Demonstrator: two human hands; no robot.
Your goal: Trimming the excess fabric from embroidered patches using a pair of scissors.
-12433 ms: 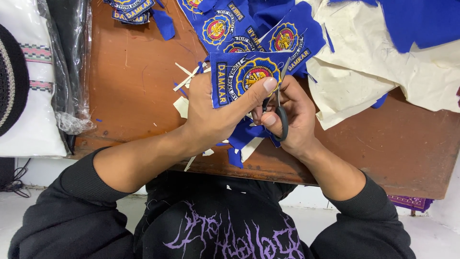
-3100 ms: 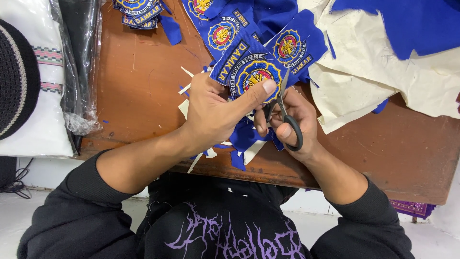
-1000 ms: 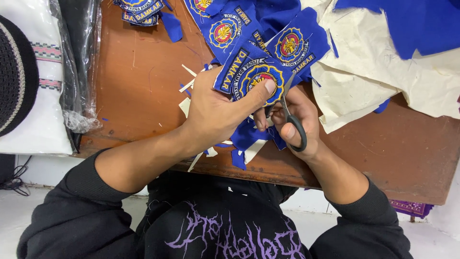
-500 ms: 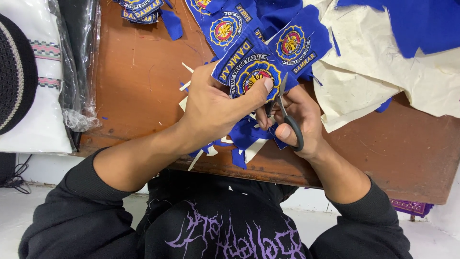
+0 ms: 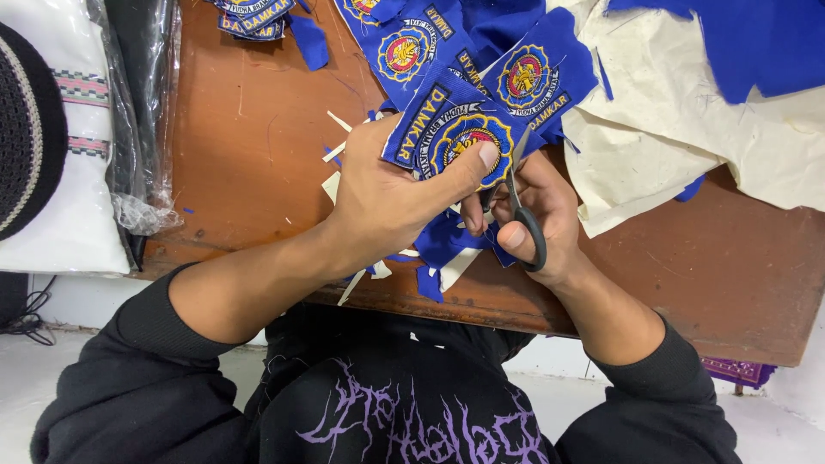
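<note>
The left hand (image 5: 387, 193) pinches a blue embroidered patch (image 5: 451, 129) with the thumb pressed on its round emblem, so the soft cloth stays flat and stiff above the wooden table (image 5: 249, 129). The right hand (image 5: 537, 206) is closed around the black handles of the scissors (image 5: 520, 202), whose thin metal blades meet the patch edge.

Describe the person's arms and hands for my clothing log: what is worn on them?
Both arms wear black long sleeves, the left sleeve and right sleeve pushed up, leaving the forearms bare. The left hand and right hand are bare: no gloves, rings or watch visible.
</note>
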